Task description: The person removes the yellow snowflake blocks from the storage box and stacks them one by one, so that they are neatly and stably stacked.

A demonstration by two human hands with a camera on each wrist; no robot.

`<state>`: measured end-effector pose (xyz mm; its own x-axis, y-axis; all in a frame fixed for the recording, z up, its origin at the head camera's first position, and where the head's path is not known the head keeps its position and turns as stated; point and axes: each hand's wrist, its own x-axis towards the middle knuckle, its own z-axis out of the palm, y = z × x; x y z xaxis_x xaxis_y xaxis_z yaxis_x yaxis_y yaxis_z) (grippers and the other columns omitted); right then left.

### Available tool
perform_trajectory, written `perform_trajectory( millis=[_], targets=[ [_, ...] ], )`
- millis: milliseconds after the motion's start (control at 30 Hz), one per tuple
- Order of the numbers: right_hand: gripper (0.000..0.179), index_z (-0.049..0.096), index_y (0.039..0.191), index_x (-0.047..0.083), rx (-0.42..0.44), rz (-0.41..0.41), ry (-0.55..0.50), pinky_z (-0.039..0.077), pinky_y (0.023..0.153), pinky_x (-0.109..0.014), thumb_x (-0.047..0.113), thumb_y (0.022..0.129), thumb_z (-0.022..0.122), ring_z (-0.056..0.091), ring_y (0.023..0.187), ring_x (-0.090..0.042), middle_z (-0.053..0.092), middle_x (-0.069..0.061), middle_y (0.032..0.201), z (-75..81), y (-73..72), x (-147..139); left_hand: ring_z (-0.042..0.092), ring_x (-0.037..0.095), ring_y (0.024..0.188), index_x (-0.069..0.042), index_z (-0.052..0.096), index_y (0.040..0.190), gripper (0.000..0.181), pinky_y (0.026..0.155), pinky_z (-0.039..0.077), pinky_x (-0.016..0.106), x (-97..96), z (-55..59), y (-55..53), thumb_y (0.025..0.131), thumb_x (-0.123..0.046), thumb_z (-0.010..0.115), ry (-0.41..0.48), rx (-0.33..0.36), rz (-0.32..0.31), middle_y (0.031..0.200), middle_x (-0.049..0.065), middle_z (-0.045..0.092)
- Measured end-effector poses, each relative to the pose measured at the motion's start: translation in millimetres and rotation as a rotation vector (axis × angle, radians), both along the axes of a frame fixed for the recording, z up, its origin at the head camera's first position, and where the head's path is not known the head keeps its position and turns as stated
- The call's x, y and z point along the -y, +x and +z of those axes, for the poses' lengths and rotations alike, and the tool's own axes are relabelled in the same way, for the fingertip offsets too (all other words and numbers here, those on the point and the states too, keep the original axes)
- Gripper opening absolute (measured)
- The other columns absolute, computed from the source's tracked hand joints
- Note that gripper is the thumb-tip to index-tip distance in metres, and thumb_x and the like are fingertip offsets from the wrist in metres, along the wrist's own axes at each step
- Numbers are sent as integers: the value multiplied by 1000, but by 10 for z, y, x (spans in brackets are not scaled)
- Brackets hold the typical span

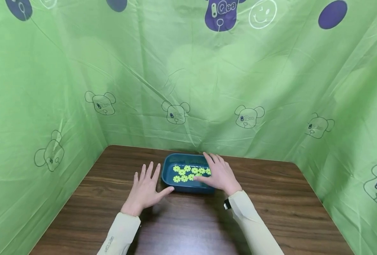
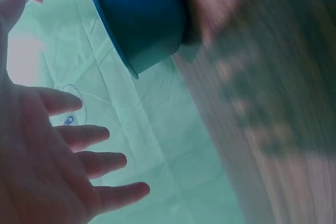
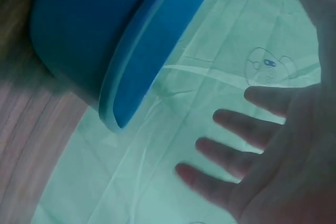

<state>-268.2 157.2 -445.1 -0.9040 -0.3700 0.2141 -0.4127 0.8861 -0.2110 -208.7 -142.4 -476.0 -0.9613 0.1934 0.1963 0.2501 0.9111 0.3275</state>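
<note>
A dark blue rectangular basin (image 1: 188, 190) stands near the far edge of the table. Several small yellow-green flower-shaped pieces (image 1: 176, 179) lie inside it. My left hand (image 1: 146, 191) is spread at the basin's left side, with the thumb near its front left corner. Over the right end of the basin my right hand (image 1: 221, 175) is held with fingers apart, hiding that end and part of the pieces. Both wrist views show the basin's outer wall (image 2: 139, 14) and rim (image 3: 123, 66) apart from the straight fingers. Neither hand holds anything.
The brown wooden table (image 1: 188, 223) extends toward me and to both sides. A green curtain (image 1: 207, 78) with printed bear heads encloses it at the back, left and right. A small black item (image 1: 227, 204) sits at the right sleeve cuff.
</note>
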Motion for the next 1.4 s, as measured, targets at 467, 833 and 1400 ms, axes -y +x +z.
perform_trajectory(
  millis=[467,833,1400],
  targets=[
    [54,64,133,5,116,67,-20,47,100,-52,36,90,76,56,123,-37,60,-16,133,-201,-455,87,22,41,149,-8,10,163,89,116,24,60,-47,-158,-523,101,-61,44,443,255,22,164,23,20],
    [38,71,121,1,75,72,-119,51,94,-49,22,90,77,60,113,-33,65,-14,119,-453,-477,-24,36,41,143,5,25,157,67,115,31,55,-189,-425,-587,105,-25,53,574,233,55,156,28,36],
    [33,72,117,-1,140,126,-92,55,84,-44,17,89,77,66,101,-28,69,-15,112,-496,-417,-129,44,42,137,8,34,153,59,111,37,55,-402,-489,-451,102,-16,53,603,141,58,149,29,45]
  ],
)
